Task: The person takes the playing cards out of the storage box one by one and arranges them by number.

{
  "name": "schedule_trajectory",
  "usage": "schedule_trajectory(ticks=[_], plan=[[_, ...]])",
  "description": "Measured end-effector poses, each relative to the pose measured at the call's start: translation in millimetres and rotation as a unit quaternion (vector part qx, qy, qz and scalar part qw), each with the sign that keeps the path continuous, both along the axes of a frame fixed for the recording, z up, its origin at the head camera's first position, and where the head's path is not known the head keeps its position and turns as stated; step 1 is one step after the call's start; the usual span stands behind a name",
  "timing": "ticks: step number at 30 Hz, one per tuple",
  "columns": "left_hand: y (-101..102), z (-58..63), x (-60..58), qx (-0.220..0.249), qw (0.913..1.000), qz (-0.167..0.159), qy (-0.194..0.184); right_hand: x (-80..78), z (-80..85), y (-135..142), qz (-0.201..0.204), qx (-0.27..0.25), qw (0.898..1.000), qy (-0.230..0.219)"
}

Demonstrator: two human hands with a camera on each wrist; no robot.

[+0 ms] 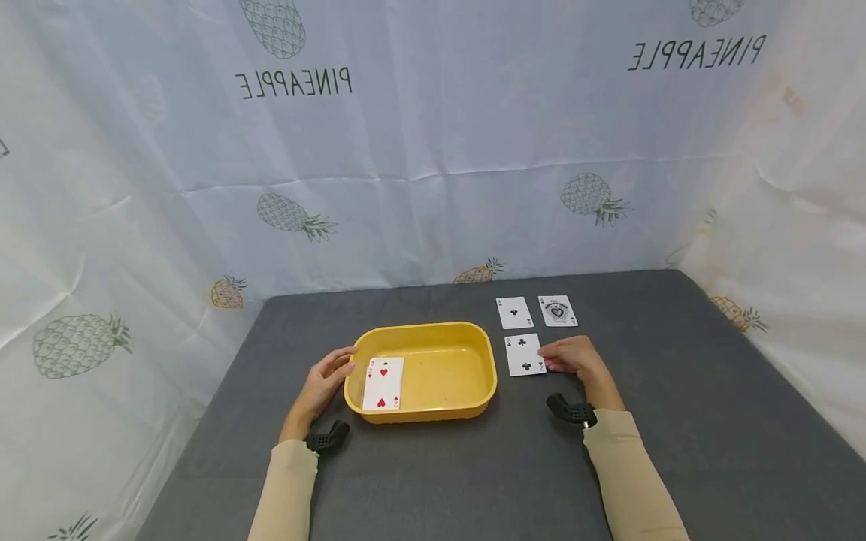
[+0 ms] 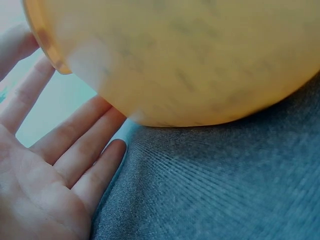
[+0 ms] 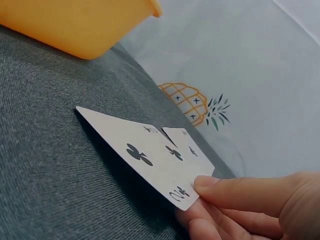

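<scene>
A yellow plastic tray point(image 1: 433, 413) stands on the dark cloth-covered table. The left hand point(image 1: 321, 387) is at its left side, straight fingers touching the rim and outer wall. Inside the tray, at the left, lies the two of hearts point(image 1: 383, 385), overlapping another card. To the tray's right, the right hand point(image 1: 580, 361) pinches the two of clubs point(image 1: 523, 353) by its near right corner, between thumb and fingers. In the right wrist view this two of clubs point(image 3: 135, 152) is tilted, with one edge raised off the cloth.
Behind the pinched card lie the ace of clubs point(image 1: 515, 312) and, to its right, the ace of spades point(image 1: 558, 311), both face up. A pineapple-print curtain point(image 1: 419, 150) hangs along the table's back edge and sides. Black wrist cameras point(image 1: 571, 409) sit on both wrists.
</scene>
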State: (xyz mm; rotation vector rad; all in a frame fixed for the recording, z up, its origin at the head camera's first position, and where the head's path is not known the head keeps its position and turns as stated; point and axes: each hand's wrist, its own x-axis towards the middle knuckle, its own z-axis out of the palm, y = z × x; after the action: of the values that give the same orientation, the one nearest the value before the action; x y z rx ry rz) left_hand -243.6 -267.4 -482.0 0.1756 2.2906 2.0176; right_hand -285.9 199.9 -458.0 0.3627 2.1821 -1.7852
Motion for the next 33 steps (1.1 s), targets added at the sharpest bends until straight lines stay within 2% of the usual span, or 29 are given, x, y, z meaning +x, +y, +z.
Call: schedule_trajectory(ticks=[12,21,27,33], plan=[[2.4,-3.7,6.8,0.003,0.9999,0.007,-0.008,6.6,-2.8,-0.3,0.003,0.031,0.999,-0.015],[1.2,-3.2,6.3,0.002,1.0,0.009,0.0,6.7,3.6,-2.4,0.0,0.056,0.998,-0.036],[2.5,-0.8,3.5,-0.004,1.0,0.008,-0.002,4.7,9.8,-3.7,0.009,0.028,0.999,-0.016],[3.0,-0.6,1.6,-0.011,0.9999,0.012,0.005,6.6,20.4,-19.3,0.058,-0.01,0.998,0.014]])
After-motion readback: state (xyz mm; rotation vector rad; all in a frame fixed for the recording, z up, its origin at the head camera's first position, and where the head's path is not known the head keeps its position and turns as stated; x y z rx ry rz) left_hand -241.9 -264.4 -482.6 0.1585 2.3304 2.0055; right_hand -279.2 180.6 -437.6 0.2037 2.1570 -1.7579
